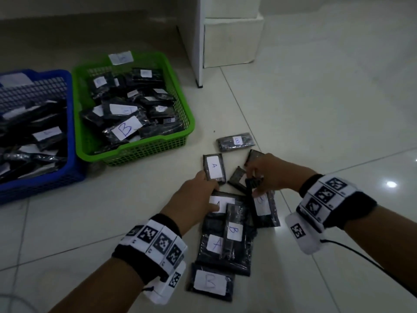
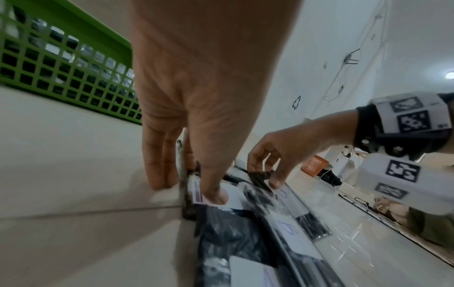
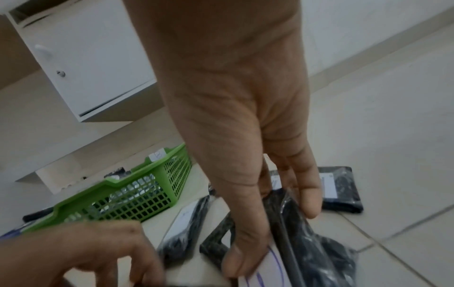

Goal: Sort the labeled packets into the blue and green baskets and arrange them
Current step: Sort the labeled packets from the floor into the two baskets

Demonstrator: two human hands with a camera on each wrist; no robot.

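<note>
Several black packets with white A or B labels lie piled on the tiled floor (image 1: 316, 109). My left hand (image 1: 212, 195) pinches the left edge of one black packet (image 1: 234, 201), thumb (image 2: 216, 198) pressed on its white label. My right hand (image 1: 253, 184) grips a small black packet (image 1: 255, 182), thumb (image 3: 238, 262) on its blue-lettered label and fingers (image 3: 307, 194) on the other side. An A packet (image 1: 214, 169) lies just beyond my left fingers. The green basket (image 1: 146, 152) holds many B packets. The blue basket (image 1: 70, 123) to its left holds more.
A lone B packet (image 1: 235, 142) lies beyond the pile, and another B packet (image 1: 211, 282) lies nearest me. A white cabinet (image 1: 198, 41) stands behind the green basket. A black cable (image 1: 361, 256) trails from my right wrist. An orange basket (image 2: 313, 165) stands far off.
</note>
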